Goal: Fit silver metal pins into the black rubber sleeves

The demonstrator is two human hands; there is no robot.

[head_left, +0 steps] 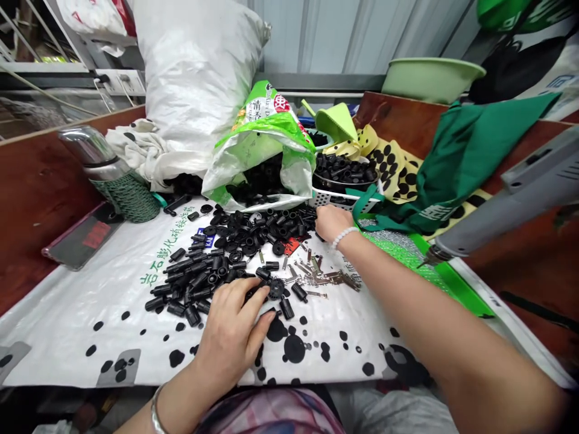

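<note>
My left hand [235, 328] rests palm down on the white printed sheet [81, 307], fingers spread. Its index and middle fingertips touch a small black gear-like round part [275, 289]. A heap of black plastic tubes and rings [226, 256] lies just beyond it. My right hand [331, 222], with a white bead bracelet at the wrist, reaches far forward to the heap's right edge beside a white slotted basket [337, 198]. Its fingers curl down into the black parts; what they hold is hidden. Small metal pins [319, 274] lie scattered between the two hands.
A torn green-and-white bag [265, 141] spills black parts behind the heap. A steel flask in green netting [113, 175] and a dark scale [84, 235] stand at left. A grey power tool [511, 205] juts in from the right over green cloth [465, 150].
</note>
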